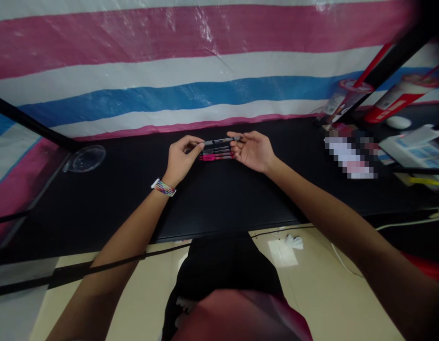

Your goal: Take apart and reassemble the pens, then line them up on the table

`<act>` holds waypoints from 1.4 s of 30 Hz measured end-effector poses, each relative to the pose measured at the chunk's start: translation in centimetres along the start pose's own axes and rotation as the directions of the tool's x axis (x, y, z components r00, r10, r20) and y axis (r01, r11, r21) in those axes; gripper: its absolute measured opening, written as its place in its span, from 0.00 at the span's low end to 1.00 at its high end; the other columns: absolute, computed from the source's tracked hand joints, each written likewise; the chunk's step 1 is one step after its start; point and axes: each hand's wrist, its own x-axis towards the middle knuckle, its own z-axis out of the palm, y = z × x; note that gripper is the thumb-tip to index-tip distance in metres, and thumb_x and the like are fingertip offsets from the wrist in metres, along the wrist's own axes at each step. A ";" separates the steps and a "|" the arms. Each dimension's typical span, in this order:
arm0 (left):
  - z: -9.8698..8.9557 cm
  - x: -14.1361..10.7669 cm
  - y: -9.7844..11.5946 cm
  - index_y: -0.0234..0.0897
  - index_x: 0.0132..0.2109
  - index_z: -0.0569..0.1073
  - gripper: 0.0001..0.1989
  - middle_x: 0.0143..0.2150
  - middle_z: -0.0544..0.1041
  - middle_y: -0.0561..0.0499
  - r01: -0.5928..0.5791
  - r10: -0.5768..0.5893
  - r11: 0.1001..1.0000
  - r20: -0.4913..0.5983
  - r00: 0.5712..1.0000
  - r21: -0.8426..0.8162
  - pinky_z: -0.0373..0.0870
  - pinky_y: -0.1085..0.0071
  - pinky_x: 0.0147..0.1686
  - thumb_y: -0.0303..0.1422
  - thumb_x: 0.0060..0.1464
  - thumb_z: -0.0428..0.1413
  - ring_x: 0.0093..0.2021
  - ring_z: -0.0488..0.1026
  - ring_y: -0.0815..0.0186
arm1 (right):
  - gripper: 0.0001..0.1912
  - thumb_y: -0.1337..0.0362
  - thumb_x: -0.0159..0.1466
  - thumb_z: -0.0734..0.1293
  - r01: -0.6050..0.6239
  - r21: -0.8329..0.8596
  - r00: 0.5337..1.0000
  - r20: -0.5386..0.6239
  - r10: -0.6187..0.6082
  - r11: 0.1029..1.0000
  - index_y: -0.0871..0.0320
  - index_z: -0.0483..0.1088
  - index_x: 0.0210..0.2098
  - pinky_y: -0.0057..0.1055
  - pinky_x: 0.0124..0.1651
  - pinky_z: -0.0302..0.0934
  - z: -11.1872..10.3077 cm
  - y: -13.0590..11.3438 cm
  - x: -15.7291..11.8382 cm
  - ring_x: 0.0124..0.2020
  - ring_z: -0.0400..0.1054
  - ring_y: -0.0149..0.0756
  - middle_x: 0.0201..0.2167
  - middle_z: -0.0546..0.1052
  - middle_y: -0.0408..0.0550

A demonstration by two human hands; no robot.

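Between my two hands a grey and black pen (219, 140) lies level, left to right. My left hand (183, 157) pinches its left end between thumb and fingers. At its right end is my right hand (253, 150), palm turned up and fingers curled, with the pen's end against the fingers near the thumb. Just below that pen, several more pens lie side by side on the black table (205, 203); the nearest is a pink pen (215, 157). The fingers of both hands hide parts of the pen ends.
A clear round plastic lid (86, 158) lies on the table's left part. At the back right stand a cup with a red straw (343, 102) and a red and white cup (397, 102), near a white round object (398, 122). Papers (418, 147) lie at the right. Striped sheeting hangs behind.
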 end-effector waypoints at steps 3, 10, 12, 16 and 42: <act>0.0 0.0 0.1 0.43 0.44 0.87 0.06 0.39 0.88 0.50 -0.002 0.002 1.000 -0.013 1.000 0.013 0.79 0.66 0.42 0.38 0.65 0.69 0.37 0.82 0.64 | 0.22 0.57 0.65 0.68 -0.032 0.105 0.999 0.012 0.031 0.994 0.60 0.81 0.54 0.31 0.36 0.75 0.2 -0.1 -0.2 0.34 0.75 0.36 0.39 0.85 0.51; 0.1 -0.1 0.3 0.42 0.45 0.87 0.06 0.39 0.87 0.50 0.002 -0.002 1.000 -0.013 1.000 -0.004 0.79 0.67 0.42 0.38 0.64 0.70 0.37 0.81 0.64 | 0.15 0.67 0.63 0.69 -0.019 0.208 0.999 -0.032 0.026 0.978 0.59 0.81 0.48 0.26 0.40 0.75 0.7 0.2 0.0 0.30 0.72 0.30 0.32 0.82 0.46; 0.2 -0.1 0.3 0.42 0.45 0.87 0.06 0.39 0.88 0.50 0.004 -0.004 1.000 -0.011 1.000 -0.001 0.79 0.67 0.42 0.38 0.65 0.70 0.37 0.81 0.64 | 0.15 0.66 0.63 0.69 -0.007 0.216 0.999 -0.032 0.014 0.976 0.59 0.81 0.49 0.27 0.41 0.76 0.8 0.2 0.0 0.30 0.72 0.31 0.32 0.82 0.46; 0.2 -0.2 0.2 0.42 0.46 0.87 0.08 0.40 0.88 0.49 0.009 -0.009 1.000 -0.005 1.000 0.011 0.79 0.67 0.42 0.40 0.65 0.70 0.37 0.82 0.64 | 0.20 0.62 0.65 0.68 0.012 0.212 1.000 -0.025 -0.007 0.977 0.60 0.81 0.53 0.29 0.44 0.78 0.8 0.2 -0.1 0.33 0.74 0.33 0.36 0.84 0.48; 0.2 -0.3 -0.1 0.44 0.46 0.87 0.07 0.39 0.88 0.49 0.043 -0.043 0.999 0.000 0.999 -0.012 0.78 0.64 0.42 0.40 0.65 0.70 0.37 0.82 0.63 | 0.14 0.68 0.63 0.69 0.019 0.231 0.992 -0.122 0.010 0.973 0.59 0.82 0.47 0.30 0.49 0.81 1.7 0.2 -0.3 0.35 0.81 0.34 0.33 0.86 0.48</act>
